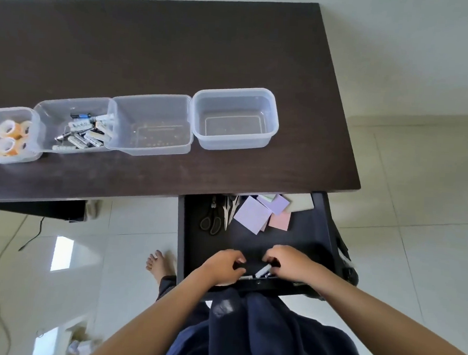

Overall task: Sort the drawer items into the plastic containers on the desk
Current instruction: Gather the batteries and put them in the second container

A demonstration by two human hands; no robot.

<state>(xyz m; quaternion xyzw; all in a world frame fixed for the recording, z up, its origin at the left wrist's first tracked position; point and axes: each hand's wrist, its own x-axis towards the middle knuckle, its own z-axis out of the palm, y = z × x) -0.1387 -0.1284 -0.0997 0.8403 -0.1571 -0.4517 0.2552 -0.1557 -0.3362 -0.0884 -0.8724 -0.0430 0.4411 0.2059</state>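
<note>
Both hands, left hand [225,267] and right hand [287,264], curl over small batteries [262,270] at my drawer [306,238] front, likely gathering them for the battery container [76,124].

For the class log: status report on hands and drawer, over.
Both hands, left and right, in drawer, picking at small items. Two containers empty. Nothing blocking.

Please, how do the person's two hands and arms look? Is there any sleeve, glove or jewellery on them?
Both forearms are bare, with no sleeve showing. The left hand and right hand wear no gloves; no ring, watch or bracelet shows. The dark navy cloth below belongs to the lap clothing.
</note>
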